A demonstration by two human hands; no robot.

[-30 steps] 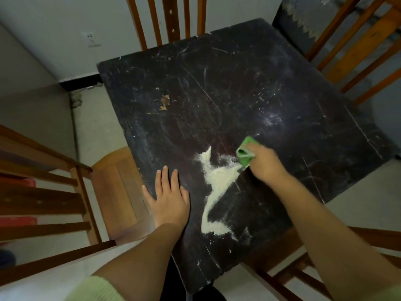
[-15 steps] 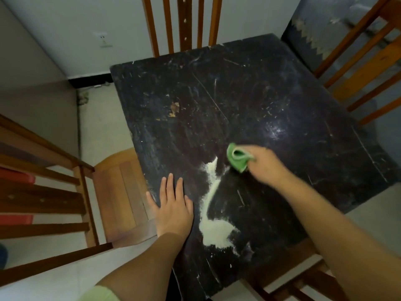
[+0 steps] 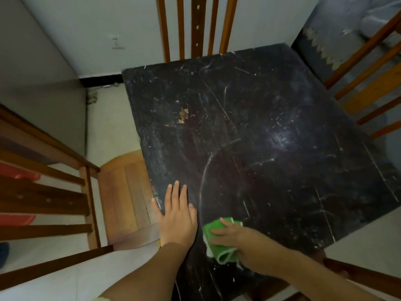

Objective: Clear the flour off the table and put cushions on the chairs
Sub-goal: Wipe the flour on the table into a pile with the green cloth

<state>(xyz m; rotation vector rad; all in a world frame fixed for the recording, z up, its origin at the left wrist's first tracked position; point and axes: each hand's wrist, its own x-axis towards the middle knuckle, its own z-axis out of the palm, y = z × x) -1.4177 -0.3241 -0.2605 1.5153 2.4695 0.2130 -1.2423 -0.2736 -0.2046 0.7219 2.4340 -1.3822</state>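
A dark scratched table (image 3: 249,131) fills the middle of the view. My right hand (image 3: 240,240) presses a folded green cloth (image 3: 219,242) flat against the table near its front edge, fingers stretched over the cloth. A small heap of white flour (image 3: 209,251) shows at the cloth's left edge, and a thin pale arc of flour residue (image 3: 205,177) curves up the tabletop. My left hand (image 3: 176,216) lies flat on the table's left edge, fingers straight. No cushion is visible.
Wooden chairs surround the table: one at the left with its bare seat (image 3: 125,198) tucked under the edge, one at the far side (image 3: 195,27), one at the right (image 3: 366,77), one at the near right (image 3: 364,276). A pale tiled floor (image 3: 108,120) lies at the left.
My right hand has swept the green cloth down and towards me, gathering the flour streak into a small heap by the front edge. My left hand stayed flat in place.
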